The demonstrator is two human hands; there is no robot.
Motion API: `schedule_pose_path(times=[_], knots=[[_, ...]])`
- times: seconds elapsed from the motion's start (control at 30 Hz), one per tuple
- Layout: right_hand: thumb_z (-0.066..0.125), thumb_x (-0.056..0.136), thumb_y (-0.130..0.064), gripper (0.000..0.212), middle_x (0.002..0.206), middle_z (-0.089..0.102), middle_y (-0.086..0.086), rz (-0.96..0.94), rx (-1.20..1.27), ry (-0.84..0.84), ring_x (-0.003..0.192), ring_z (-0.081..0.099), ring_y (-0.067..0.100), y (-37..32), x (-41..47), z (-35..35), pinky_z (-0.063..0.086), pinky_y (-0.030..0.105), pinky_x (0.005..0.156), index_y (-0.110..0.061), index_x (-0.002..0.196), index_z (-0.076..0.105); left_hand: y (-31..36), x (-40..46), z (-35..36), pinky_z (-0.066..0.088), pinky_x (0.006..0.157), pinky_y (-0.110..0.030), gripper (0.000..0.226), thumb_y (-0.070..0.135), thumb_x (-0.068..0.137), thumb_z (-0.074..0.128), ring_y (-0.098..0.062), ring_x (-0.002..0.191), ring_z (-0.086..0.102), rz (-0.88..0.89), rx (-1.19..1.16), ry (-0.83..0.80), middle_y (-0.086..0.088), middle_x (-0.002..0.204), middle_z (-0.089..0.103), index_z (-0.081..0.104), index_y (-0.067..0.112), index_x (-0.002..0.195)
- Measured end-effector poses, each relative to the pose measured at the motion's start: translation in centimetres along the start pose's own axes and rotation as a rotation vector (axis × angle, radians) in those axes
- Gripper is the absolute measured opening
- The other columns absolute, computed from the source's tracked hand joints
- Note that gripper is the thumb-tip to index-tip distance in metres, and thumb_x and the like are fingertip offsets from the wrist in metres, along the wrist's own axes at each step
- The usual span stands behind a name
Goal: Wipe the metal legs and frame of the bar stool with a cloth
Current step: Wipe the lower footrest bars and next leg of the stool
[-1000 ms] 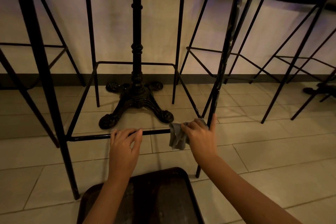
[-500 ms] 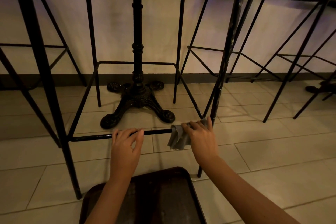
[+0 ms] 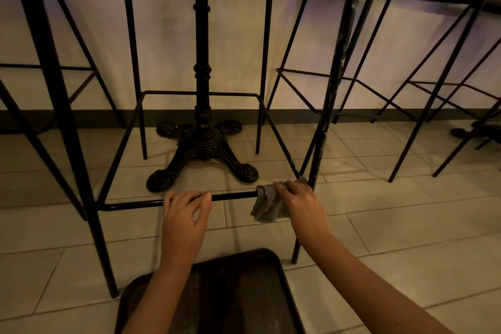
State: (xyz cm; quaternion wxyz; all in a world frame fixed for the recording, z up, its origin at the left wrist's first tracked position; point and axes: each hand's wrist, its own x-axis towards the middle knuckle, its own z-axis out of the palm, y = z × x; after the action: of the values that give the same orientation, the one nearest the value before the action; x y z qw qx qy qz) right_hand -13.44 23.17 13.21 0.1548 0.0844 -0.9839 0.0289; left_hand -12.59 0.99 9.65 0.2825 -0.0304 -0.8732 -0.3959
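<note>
I see the right hand point(image 3: 301, 205), clamped on the cloth point(image 3: 267, 206), slid right along the footrest bar point(image 3: 230, 196); the left hand point(image 3: 184, 218) still curls over it.

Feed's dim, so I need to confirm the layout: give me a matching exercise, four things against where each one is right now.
1. left hand
2. right hand
3. cloth
4. table base

A. hangs over the footrest bar, near its right end
B. grips the bare bar, left of the cloth
C. stands on the floor beyond the bar
D. holds the cloth beside the front right leg

Pairs: 1-B, 2-D, 3-A, 4-C
</note>
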Motion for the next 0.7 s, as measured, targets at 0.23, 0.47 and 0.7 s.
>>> schedule_pose_path(times=[0.23,0.47,0.7], knots=[[0.059,0.082,0.001,0.054,0.13,0.052,0.017,-0.024,0.042,-0.044,0.121,0.045,0.035,-0.4,0.2,-0.7,0.039,0.041,0.099,-0.009,0.134,0.045,0.2,0.0,-0.1,0.024,0.108,-0.04,0.07,0.062,0.09,0.022,-0.007,0.091,0.052,-0.014,-0.001,-0.002,0.0,0.094,0.066,0.072,0.014,0.097],[0.05,0.092,-0.013,0.057,0.144,0.038,0.005,-0.077,-0.028,-0.149,0.133,0.029,0.025,0.1,1.2,-1.6,0.016,0.031,0.11,-0.018,0.143,0.026,0.1,0.1,-0.1,0.023,0.107,-0.036,0.07,0.061,0.091,0.022,-0.007,0.09,0.052,0.005,0.003,-0.005,0.0,0.092,0.065,0.072,0.013,0.096],[0.053,0.089,-0.006,0.057,0.142,0.041,0.007,-0.048,0.099,-0.089,0.13,0.036,0.025,0.3,0.4,-1.2,0.035,0.032,0.102,-0.015,0.141,0.033,0.0,0.1,-0.3,0.022,0.107,-0.034,0.07,0.063,0.089,0.023,-0.008,0.091,0.052,0.015,-0.009,-0.03,0.001,0.093,0.065,0.072,0.014,0.098]])
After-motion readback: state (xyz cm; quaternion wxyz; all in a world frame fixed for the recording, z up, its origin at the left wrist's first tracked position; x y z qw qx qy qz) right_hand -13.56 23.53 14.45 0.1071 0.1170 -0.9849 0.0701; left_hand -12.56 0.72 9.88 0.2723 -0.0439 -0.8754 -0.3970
